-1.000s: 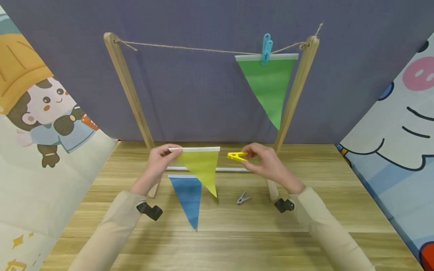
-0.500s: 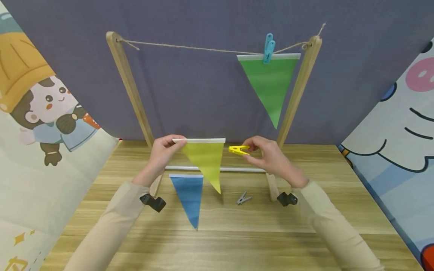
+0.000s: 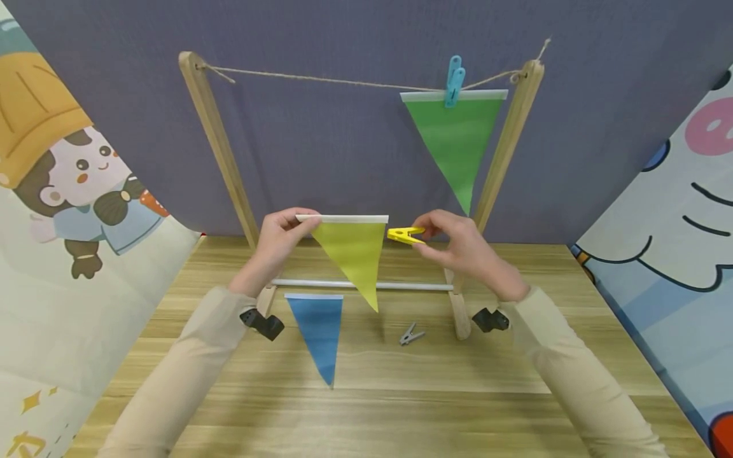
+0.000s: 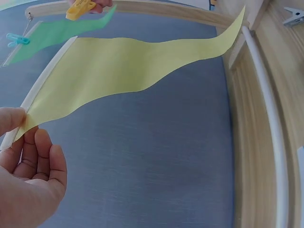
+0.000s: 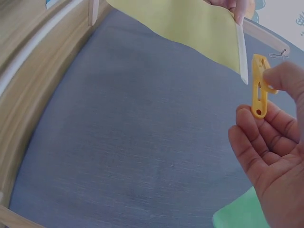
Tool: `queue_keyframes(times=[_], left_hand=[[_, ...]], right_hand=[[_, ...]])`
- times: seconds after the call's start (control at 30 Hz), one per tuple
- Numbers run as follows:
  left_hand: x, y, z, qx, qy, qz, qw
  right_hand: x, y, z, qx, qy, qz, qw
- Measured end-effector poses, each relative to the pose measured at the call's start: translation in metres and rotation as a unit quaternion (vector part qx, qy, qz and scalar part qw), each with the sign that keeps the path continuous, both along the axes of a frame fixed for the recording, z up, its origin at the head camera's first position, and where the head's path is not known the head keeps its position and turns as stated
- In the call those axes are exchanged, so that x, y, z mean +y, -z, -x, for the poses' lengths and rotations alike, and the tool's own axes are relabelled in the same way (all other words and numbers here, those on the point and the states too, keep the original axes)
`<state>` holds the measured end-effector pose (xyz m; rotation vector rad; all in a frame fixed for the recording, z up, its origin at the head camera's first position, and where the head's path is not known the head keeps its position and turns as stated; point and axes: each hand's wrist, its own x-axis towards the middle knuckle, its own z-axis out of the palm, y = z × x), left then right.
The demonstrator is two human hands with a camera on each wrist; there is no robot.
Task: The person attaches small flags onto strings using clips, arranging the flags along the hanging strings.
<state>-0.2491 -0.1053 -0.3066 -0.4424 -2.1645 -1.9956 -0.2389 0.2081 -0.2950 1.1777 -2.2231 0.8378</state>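
My left hand [image 3: 282, 242] pinches the left end of the white top edge of a yellow triangular pennant [image 3: 355, 253], which hangs point down above the table. In the left wrist view the thumb [image 4: 10, 119] lies over that white strip. My right hand [image 3: 460, 248] pinches a yellow clothespin [image 3: 405, 235] by its handle ends, its nose toward the pennant's right corner. Above, a twine line [image 3: 321, 79] runs between two wooden posts. A green pennant [image 3: 455, 137] hangs near its right end under a light blue clothespin [image 3: 454, 83].
A blue pennant [image 3: 316, 334] and a grey clothespin [image 3: 411, 334] lie on the wooden table [image 3: 389, 407]. The left post [image 3: 220, 149] and right post [image 3: 509, 140] stand at the back, joined low down by a white rod [image 3: 401, 285]. A dark cloth backdrop [image 3: 332, 152] rises behind.
Both hands have risen toward the twine, carrying the yellow pennant and the yellow clothespin upward and slightly right. The blue pennant and grey clothespin stay where they were.
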Motion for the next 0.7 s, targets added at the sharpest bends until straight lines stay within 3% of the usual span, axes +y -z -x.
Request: queue_keyframes(times=[0.4,0.7], left_hand=[[0.005,-0.017,0.007,0.017,0.006,-0.008,0.9998],[0.014,-0.027,0.013,0.029,-0.014,-0.014,0.9994]], right_hand=[[0.001,-0.021,-0.001,-0.010,0.020,-0.018,1.000],[0.005,-0.035,0.005,0.011,0.026,-0.005,1.000]])
